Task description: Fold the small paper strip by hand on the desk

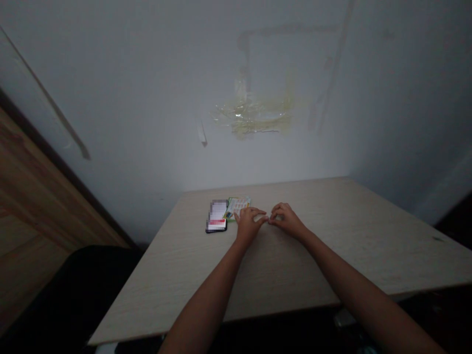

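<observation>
My left hand (249,224) reaches over the table, thumb and index finger drawn close in a pinch and another finger held out to the side. Facing it, my right hand (288,220) has its fingers curled and the tips brought together. Both sets of fingertips almost meet above the tabletop. Anything between them is too small to make out. Just beyond my left hand lies a printed leaflet or packet (239,204), white, green and yellow, partly covered by my fingers. Left of it, a phone (217,216) with a lit screen lies in a dark case.
The pale wooden table (177,265) runs back to a grey wall (147,98) with yellowed tape (258,118) stuck on it. A dark chair-like shape (92,280) stands left of the table, near a wooden panel (33,182). The table's front edge is close to my forearms.
</observation>
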A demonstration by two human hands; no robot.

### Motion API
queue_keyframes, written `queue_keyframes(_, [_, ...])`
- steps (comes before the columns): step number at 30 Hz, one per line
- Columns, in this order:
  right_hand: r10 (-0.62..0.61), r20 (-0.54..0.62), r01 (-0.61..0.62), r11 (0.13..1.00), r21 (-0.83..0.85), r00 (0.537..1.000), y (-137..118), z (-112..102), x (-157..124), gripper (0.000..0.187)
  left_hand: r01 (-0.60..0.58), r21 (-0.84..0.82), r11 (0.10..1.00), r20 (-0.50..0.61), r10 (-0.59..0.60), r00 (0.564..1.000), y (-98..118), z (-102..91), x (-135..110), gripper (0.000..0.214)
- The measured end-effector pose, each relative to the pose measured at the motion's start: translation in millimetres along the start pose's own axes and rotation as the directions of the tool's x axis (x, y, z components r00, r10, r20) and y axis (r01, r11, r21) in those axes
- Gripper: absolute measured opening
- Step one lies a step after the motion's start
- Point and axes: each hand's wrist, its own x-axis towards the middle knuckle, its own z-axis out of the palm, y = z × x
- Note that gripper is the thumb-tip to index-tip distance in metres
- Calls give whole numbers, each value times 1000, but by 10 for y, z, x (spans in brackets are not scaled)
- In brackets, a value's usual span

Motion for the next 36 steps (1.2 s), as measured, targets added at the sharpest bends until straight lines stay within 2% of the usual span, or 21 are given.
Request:
queue_keyframes(5, [4, 31, -5, 1000, 30, 999, 3, 5, 9, 12, 4, 46, 999, 33, -6, 999, -9, -9, -7, 9])
queue_keyframes(10, [64, -40, -59, 990, 128, 997, 43, -51, 33, 14, 15, 66, 998, 17, -17, 1000, -62, 2, 6, 12])
queue_keyframes(15, [151, -58, -149, 988, 38, 987, 139, -50, 12, 31, 12, 86, 996, 25, -15, 1000, -64, -4, 3, 13])
queue_keyframes(22, [174, -9, -174, 984, -28, 985, 114, -60, -13, 17, 34, 138, 990, -8, -33, 999, -65, -24, -1, 14])
queue_keyframes(30, [107, 20, -107, 994, -8, 994, 15, -85, 1, 12, 32, 138, 990, -31, -28, 999, -94, -33, 10, 15])
queue_keyframes(36, [120, 33, -120, 993, 1, 992, 34, -41, -4, 11, -75, 85, 994, -4, 76, 997, -68, -12, -2, 12])
